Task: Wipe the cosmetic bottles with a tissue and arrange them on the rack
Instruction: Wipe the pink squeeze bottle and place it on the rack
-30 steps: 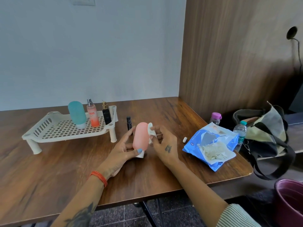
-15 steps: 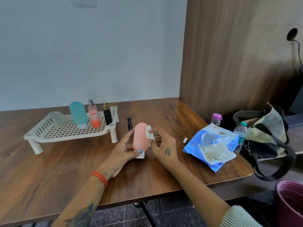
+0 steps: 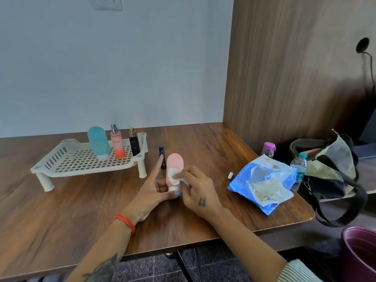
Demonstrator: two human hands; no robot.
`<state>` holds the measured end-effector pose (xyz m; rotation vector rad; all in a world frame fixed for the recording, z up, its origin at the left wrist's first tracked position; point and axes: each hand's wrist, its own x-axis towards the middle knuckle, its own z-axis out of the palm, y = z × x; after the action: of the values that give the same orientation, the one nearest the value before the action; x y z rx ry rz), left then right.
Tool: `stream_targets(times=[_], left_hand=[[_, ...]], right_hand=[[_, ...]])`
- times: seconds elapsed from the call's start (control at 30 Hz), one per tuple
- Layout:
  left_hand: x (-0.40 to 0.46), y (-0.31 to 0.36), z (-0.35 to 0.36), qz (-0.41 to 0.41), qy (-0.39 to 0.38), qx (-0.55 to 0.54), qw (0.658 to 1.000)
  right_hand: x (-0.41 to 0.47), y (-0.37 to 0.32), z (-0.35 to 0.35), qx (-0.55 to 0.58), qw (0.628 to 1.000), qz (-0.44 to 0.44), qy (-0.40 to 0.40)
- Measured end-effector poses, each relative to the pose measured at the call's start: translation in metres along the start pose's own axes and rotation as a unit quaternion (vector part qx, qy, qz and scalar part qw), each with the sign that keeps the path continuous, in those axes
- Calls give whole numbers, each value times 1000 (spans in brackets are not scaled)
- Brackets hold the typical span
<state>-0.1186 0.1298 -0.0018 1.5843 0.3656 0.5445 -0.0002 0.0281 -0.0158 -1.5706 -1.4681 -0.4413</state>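
My left hand (image 3: 153,192) holds a pink bottle (image 3: 174,164) upright by its white cap, just above the wooden table (image 3: 85,208). My right hand (image 3: 197,191) presses a white tissue (image 3: 175,177) against the front of the pink bottle. The cream rack (image 3: 81,165) stands at the left with a teal bottle (image 3: 98,142), an orange spray bottle (image 3: 117,144) and a small black perfume bottle (image 3: 134,142) upright on it. A thin black tube (image 3: 162,156) stands on the table just behind the pink bottle.
A blue wipes packet (image 3: 262,180) with a used tissue on top lies at the right. Beside it are a small white cap (image 3: 230,176), a purple-capped bottle (image 3: 268,149), a water bottle (image 3: 298,167), a bag (image 3: 329,171) and a maroon bin (image 3: 360,253).
My right hand has slid the tissue from the upper right side of the pink bottle down onto its front. My left index finger has lifted away and points up.
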Motion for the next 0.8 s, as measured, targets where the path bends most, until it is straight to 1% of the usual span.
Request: stream_targets(times=[0.07,0.13,0.23,0.33,0.47,0.53,0.6,0.73,0.8], left_hand=[[0,0,0,-5,4,-7,1000],[1,0,1,-8,2,-7,1000],[1,1,0,-10,-2,2,1000],[0,1,-1,-12,-7,11,1000],[0,1,-1,-13,7,8,1000],[0,2,0,-12,6,16,1000],[-1,2,1,-11,2,14,1000],[-1,4,1,-11,-6,3,1000],[-1,3,-1,-8,-16,-3,1000]], right_hand=[[-4,-5,-3,-13,999,-27,-32],[-4,-5,-5,-42,998,-41,-40],[4,-4,-3,-80,996,-39,-24],[12,-5,-2,-85,996,-25,-13],[1,-6,-5,-86,988,-93,-94],[-3,-4,-8,-90,982,-117,-116],[-1,-4,-10,-104,978,-135,-118],[17,-8,-8,-156,958,-205,-124],[33,-10,-10,-177,961,-178,-114]])
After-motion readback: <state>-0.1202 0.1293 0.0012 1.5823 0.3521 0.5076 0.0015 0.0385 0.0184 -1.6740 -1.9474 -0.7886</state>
